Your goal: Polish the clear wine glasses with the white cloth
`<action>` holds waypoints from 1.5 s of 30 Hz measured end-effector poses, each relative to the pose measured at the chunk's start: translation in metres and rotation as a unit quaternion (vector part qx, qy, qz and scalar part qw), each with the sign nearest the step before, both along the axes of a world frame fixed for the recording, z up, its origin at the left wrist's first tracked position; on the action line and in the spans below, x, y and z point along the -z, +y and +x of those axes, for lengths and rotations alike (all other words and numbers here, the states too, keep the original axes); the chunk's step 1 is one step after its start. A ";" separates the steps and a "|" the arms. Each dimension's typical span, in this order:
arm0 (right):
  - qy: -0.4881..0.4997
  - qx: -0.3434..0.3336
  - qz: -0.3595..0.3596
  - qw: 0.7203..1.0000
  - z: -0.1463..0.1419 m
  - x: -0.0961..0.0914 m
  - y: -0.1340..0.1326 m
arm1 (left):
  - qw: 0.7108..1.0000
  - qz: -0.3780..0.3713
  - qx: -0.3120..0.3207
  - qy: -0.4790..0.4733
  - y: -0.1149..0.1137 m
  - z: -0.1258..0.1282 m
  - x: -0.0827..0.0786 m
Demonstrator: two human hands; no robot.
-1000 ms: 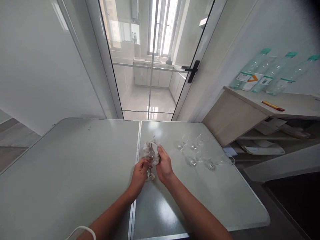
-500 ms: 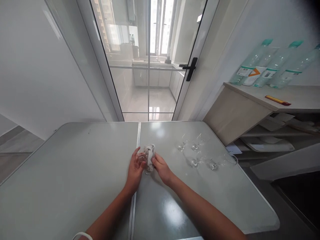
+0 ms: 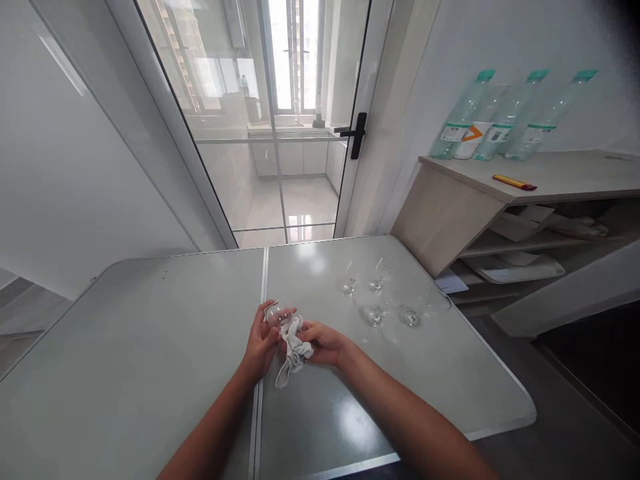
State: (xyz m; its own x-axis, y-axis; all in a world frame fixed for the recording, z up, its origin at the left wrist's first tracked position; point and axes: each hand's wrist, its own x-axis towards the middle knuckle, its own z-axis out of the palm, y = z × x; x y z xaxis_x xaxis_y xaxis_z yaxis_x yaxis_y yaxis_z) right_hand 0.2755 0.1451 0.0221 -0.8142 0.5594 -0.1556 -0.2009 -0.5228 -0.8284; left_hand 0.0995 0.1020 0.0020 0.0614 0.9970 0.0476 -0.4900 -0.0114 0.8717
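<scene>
A clear wine glass (image 3: 277, 313) is tipped over above the grey folding table (image 3: 150, 347), near the table's centre seam. My left hand (image 3: 260, 340) is wrapped round its bowl. My right hand (image 3: 323, 341) is closed on a crumpled white cloth (image 3: 293, 348), which presses against the glass and hangs down toward the tabletop. The glass's stem and foot are hidden behind the cloth and fingers.
Several more clear wine glasses (image 3: 380, 293) stand on the table's right half. A wooden shelf unit (image 3: 500, 200) at the right carries three plastic water bottles (image 3: 505, 113) and a yellow pen (image 3: 514, 182). A glass sliding door (image 3: 260, 127) stands behind the table.
The glass has gone from upright with the cloth over its bowl to tipped sideways. My left hand moved from the stem to the bowl; the cloth now hangs lower in my right hand.
</scene>
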 end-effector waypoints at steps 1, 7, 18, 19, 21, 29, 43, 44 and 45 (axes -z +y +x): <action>-0.015 0.014 0.026 0.999 -0.001 0.000 0.000 | 1.000 -0.002 0.002 -0.005 0.000 0.000 -0.001; -0.131 0.166 0.194 0.958 -0.002 0.004 0.001 | 0.991 -0.005 -0.091 0.093 0.009 0.010 0.002; -0.063 0.103 0.178 0.977 0.008 -0.004 0.012 | 0.999 0.020 0.034 -0.009 0.052 0.007 -0.003; -0.064 0.098 0.184 0.976 0.009 -0.004 0.011 | 0.999 0.033 0.027 -0.015 0.050 0.006 -0.001; -0.116 0.135 0.251 0.952 0.009 -0.003 0.008 | 0.999 0.044 -0.011 -0.005 0.048 0.006 0.002; -0.143 0.223 0.254 0.930 0.002 0.006 0.005 | 0.993 0.035 -0.100 0.057 0.046 0.006 0.011; -0.122 0.248 0.272 0.922 -0.005 0.008 0.002 | 0.994 0.043 -0.093 0.031 0.045 0.000 0.009; -0.099 0.209 0.220 0.948 -0.005 0.009 0.003 | 0.996 0.040 -0.081 0.028 0.044 0.000 0.008; -0.079 0.172 0.179 0.965 -0.005 0.009 0.004 | 0.996 0.042 -0.069 0.024 0.042 0.000 0.008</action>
State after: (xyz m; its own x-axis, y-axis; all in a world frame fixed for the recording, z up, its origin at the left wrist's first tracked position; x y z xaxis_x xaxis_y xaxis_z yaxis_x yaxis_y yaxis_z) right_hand 0.2708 0.1487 0.0127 -0.5532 0.8330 -0.0082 -0.1683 -0.1214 -0.9782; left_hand 0.0997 0.1443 -0.0056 -0.0726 0.9887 0.1314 -0.4366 -0.1499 0.8871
